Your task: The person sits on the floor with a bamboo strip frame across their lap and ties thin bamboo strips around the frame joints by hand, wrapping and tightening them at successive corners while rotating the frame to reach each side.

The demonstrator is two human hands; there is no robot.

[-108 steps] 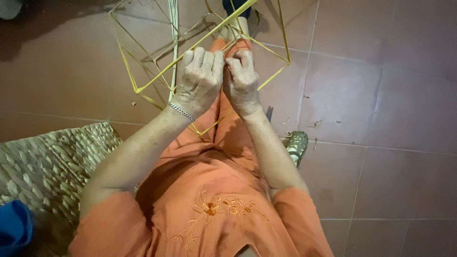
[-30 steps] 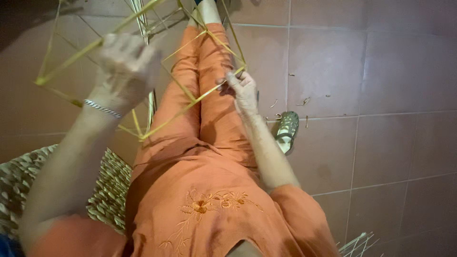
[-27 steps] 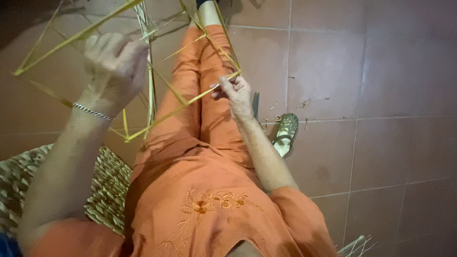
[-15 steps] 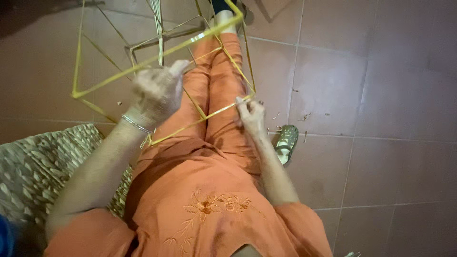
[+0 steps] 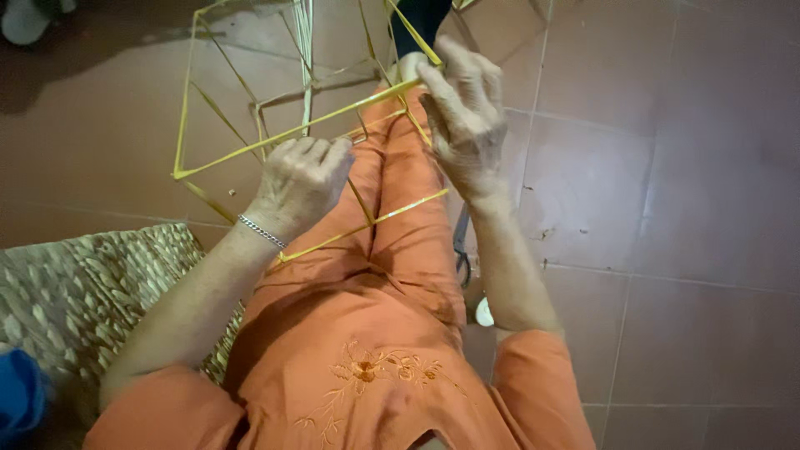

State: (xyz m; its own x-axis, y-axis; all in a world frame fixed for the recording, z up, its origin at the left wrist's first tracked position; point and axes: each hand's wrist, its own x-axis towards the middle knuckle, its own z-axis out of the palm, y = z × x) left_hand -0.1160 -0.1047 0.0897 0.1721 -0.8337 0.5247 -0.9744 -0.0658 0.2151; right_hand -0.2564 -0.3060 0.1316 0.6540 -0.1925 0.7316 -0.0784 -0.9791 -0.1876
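A frame of thin yellow strips [image 5: 250, 146] forms an open geometric cage over my lap and the floor. My left hand [image 5: 300, 179] is closed around one strip near the middle of the frame, a silver bracelet on its wrist. My right hand [image 5: 462, 117] reaches further out and pinches a corner joint where several strips meet, above my knees. I wear orange trousers and an orange embroidered top [image 5: 367, 375]. A bundle of loose strips [image 5: 306, 50] hangs down inside the frame.
A woven straw mat [image 5: 75, 300] lies at the left, with a blue object [image 5: 18, 396] at its near corner. Red-brown floor tiles [image 5: 667, 208] spread to the right. A shoe [image 5: 482, 310] peeks out beside my right arm. A pale object [image 5: 21, 17] lies far left.
My right hand has moved up from the lower strip to the far corner joint. My left hand has dropped lower and nearer my lap, and the frame has turned.
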